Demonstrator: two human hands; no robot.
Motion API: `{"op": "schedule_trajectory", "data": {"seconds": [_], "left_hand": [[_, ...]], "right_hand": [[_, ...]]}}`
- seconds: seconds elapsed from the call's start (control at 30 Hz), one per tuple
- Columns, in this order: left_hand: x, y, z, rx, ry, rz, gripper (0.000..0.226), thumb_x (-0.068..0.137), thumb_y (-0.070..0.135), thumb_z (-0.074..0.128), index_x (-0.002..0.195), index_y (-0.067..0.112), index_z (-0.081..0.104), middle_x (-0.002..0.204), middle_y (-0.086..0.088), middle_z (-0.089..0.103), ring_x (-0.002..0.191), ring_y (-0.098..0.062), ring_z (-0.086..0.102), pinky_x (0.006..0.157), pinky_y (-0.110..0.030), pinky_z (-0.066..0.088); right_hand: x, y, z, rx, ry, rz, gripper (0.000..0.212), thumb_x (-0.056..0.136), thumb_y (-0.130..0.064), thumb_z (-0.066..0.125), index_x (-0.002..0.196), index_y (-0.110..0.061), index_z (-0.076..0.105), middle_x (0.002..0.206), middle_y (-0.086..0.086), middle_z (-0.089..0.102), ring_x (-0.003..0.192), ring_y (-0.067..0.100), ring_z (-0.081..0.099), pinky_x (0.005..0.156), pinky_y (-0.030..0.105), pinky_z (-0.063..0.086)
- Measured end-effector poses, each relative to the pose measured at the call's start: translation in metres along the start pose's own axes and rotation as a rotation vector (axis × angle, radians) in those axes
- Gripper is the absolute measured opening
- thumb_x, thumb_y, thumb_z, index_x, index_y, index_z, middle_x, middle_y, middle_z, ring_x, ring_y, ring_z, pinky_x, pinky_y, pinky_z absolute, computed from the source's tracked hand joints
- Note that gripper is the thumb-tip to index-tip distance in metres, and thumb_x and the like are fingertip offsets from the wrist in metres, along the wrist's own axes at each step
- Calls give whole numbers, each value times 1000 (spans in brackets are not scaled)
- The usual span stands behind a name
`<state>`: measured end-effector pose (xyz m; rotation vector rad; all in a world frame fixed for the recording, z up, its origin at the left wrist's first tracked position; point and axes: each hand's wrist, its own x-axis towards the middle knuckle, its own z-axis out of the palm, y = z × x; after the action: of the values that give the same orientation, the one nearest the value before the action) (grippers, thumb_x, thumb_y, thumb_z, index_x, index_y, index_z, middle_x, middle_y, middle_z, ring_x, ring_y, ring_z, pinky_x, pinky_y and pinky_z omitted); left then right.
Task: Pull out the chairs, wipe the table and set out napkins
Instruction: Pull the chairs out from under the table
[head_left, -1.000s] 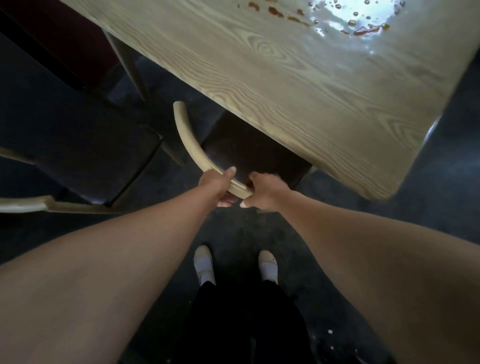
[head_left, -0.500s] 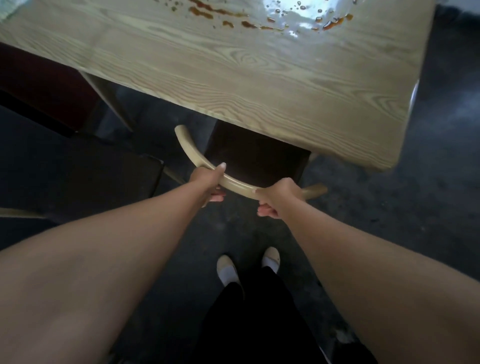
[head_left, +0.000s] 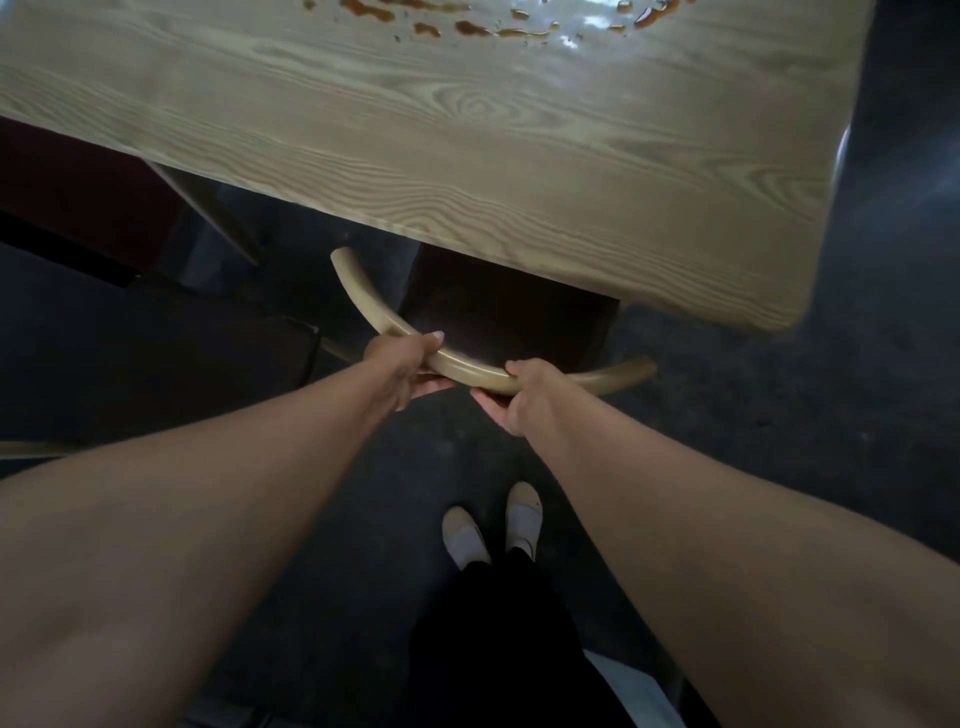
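Note:
A pale wooden table (head_left: 467, 171) fills the top of the head view, with brown spills and wet drops (head_left: 467, 23) along its far part. A chair stands partly under its near edge: a curved pale wooden backrest (head_left: 467, 370) and a dark seat (head_left: 509, 306). My left hand (head_left: 400, 364) grips the backrest left of its middle. My right hand (head_left: 524, 395) grips it just right of the middle. Both thumbs lie over the top of the rail.
A second chair with a dark seat (head_left: 171, 358) stands to the left, its pale rail (head_left: 31, 449) at the frame's left edge. A table leg (head_left: 213, 218) slants down at the left. The floor is dark; my feet (head_left: 493, 525) stand behind the chair.
The chair has come out further from under the table and turned, so its right rail end now shows. My right hand has slid right along the backrest.

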<state>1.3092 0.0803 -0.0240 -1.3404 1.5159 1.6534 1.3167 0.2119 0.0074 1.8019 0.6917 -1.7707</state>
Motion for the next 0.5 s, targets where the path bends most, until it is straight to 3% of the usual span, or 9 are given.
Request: {"op": "schedule_trajectory", "data": {"seconds": [0.13,0.3,0.4,0.5], "left_hand": [[4,17,15,-41,-12,65,17,90,12,65,94,0,53,100,-21,67,85,-32,71,66,-45,62],[9,32,37,-28,-32,97,28,88,18,68,103,0,53,103,-20,67,81,-29,72,67,-44,62],[11,27,35,-9,-36,112,41,88,23,68,117,-1,51,106,-20,67,84,-29,73,73,-43,62],[12,26,36,-1,-40,135,45,89,24,67,120,-2,49,107,-20,66,85,-29,73,72,-42,62]], "right_hand": [[-1,-15,9,-58,-44,-111,36,94,-9,60,128,-2,49,128,20,55,116,35,59,93,42,54],[2,-46,17,-90,-80,-147,40,100,-11,49,139,-6,41,144,14,42,132,36,45,105,37,45],[2,-54,14,-128,-14,-101,39,93,-10,62,129,-7,49,135,17,50,120,39,55,91,40,56],[0,-53,13,-184,-23,-141,37,92,-12,64,127,-8,51,132,18,52,115,39,59,79,39,60]]}}
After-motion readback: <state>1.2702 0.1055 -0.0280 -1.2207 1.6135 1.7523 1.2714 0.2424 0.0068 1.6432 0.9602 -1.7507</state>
